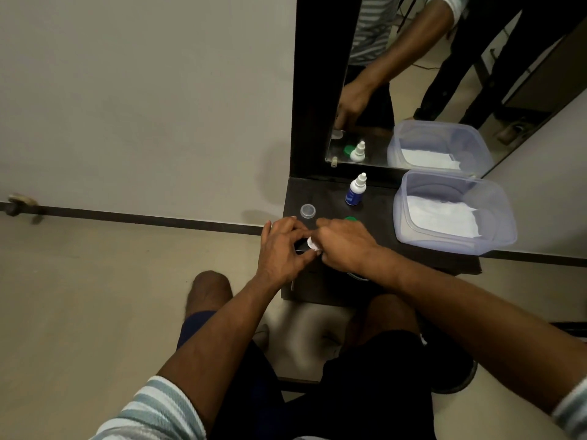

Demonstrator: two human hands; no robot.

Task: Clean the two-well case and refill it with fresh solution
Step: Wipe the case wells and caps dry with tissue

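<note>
Case mostly hidden under two hands (pixel 282 246) (pixel 344 244), fingers (pixel 305 250) curled pinching white wad (pixel 312 243), one bottle (pixel 355 190)

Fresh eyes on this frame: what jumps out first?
Both hands, left hand and right hand, meet at the dark shelf's front edge, working a small white piece between them. Behind stand a blue dropper bottle and a clear cap; a clear tub holding white tissue sits right, below the mirror.
</note>
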